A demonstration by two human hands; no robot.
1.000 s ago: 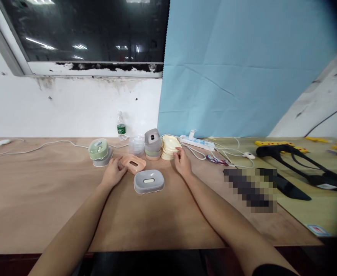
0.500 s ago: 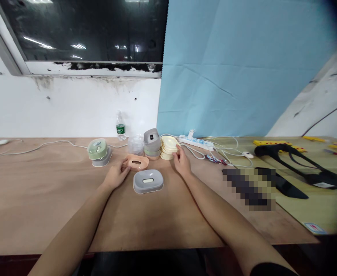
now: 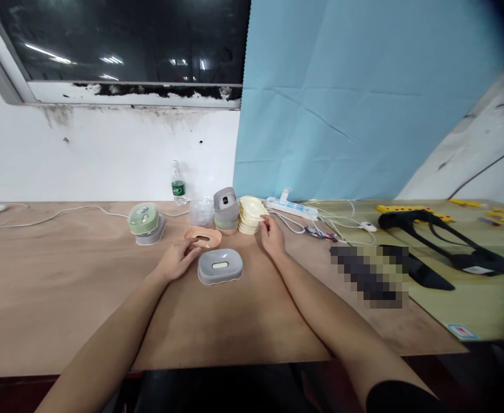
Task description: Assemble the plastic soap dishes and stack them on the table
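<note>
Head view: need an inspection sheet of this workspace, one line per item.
Surface: wooden table; greenish mat on its right part.
Job's things: peach tray and grey tray close together; cream stack behind them.
Clutter: green-lidded box, grey stack, clear cups, water bottle, black tool; one patch is pixelated.
Hands: left hand touches the peach tray's near edge; right hand has fingers at the cream stack; whether it grips a piece cannot be told.
Cables: white cable runs along the back left; power strip with loose white leads.
Surroundings: white wall, dark window, blue sheet.
</note>
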